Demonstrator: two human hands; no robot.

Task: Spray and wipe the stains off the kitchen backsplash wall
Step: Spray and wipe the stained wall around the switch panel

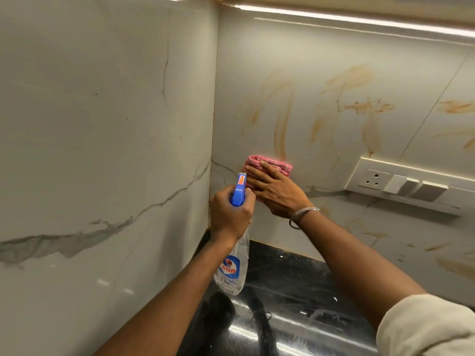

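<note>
My left hand (228, 214) grips the neck of a clear spray bottle (232, 265) with a blue trigger head, its nozzle aimed toward the corner of the wall. My right hand (276, 191) lies flat, fingers spread, pressing a folded pink cloth (272, 164) against the white marble backsplash (321, 60), low and close to the corner. Orange-brown smears (282, 119) streak the backsplash above and to the right of the cloth. More smears (455, 106) run toward the far right and below the socket.
A white socket and switch panel (401, 183) sticks out of the backsplash to the right of my right hand. A glossy black countertop (295, 291) lies below. The marble side wall (102, 150) stands on the left. A lit strip (359, 19) runs under the cabinet above.
</note>
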